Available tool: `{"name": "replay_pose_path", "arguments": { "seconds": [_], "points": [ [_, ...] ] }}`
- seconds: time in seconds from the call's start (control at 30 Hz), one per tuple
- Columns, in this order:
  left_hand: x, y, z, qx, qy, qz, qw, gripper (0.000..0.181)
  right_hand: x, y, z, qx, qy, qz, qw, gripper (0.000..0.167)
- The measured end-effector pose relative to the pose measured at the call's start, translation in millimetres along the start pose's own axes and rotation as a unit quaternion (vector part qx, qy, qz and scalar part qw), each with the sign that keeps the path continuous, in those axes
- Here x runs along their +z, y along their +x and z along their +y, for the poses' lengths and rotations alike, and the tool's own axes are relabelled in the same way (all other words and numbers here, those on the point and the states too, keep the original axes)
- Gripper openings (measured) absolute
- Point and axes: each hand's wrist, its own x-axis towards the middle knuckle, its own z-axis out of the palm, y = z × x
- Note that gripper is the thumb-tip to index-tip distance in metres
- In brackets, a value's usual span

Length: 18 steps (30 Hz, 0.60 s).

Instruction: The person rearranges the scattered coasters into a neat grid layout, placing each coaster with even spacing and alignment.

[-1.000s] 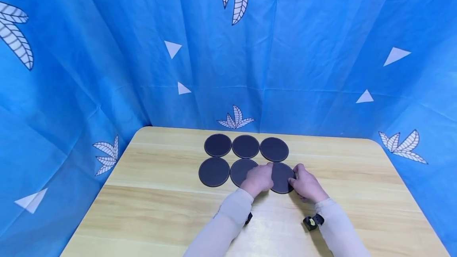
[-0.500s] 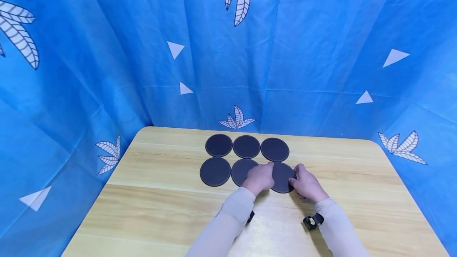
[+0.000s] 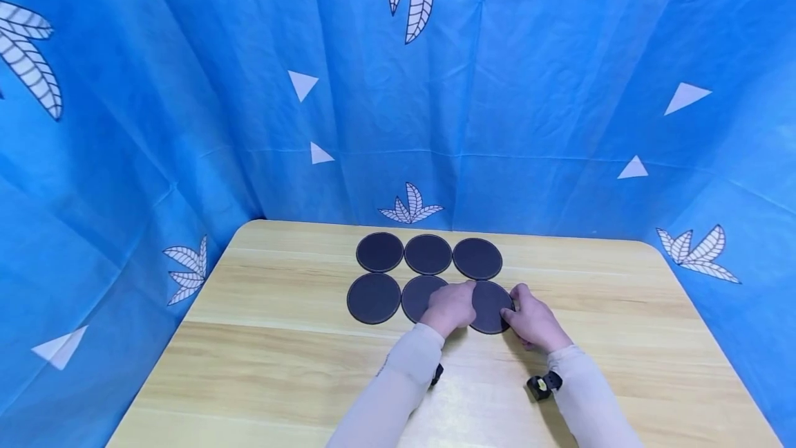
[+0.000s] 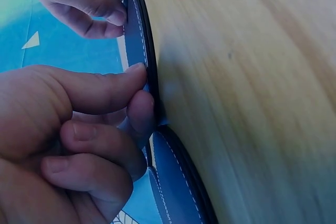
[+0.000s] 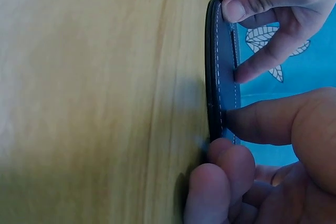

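A round dark coaster (image 3: 489, 306) with a stitched rim lies at the right end of the front row on the wooden table. My left hand (image 3: 450, 306) holds its left edge, thumb and forefinger at the rim while the other fingers curl under the palm. From the opposite side, my right hand (image 3: 535, 320) pinches the right edge, its thumb lying over the top. The left hand partly covers the middle front coaster (image 3: 418, 296). Seen edge-on in the right wrist view, the held coaster (image 5: 223, 66) sits flat against the tabletop, its rim looking layered.
Left of the hands is another front coaster (image 3: 374, 299). Behind stand three more in a row: left (image 3: 380, 252), middle (image 3: 428, 254) and right (image 3: 477, 258). Neighbouring coasters nearly touch. The wooden table (image 3: 261, 365) is bounded by a blue leaf-patterned curtain (image 3: 528, 88) behind and at both sides.
The head view shifts slightly. Both hands keep their hold on the coaster, which shows hardly any movement against its neighbours.
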Motion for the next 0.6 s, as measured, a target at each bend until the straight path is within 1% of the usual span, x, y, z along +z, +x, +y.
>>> {"name": "replay_pose_path", "arguments": {
  "seconds": [0.17, 0.4, 0.6],
  "points": [
    [0.3, 0.2, 0.4, -0.005, 0.006, -0.004, 1.0, 0.063, 0.7, -0.3, -0.6, 0.001, -0.001, -0.001, 1.0, 0.035],
    [-2.8, 0.1, 0.0, 0.0, 0.01, -0.007, 0.9999, 0.061, 1.0, -0.2, -1.8, 0.002, -0.009, -0.003, 1.0, 0.035],
    [-1.7, -0.5, -1.3, 0.001, 0.006, -0.006, 1.0, 0.062, 0.9, -1.1, -2.5, 0.002, -0.014, -0.004, 0.9999, 0.035]
  ]
}}
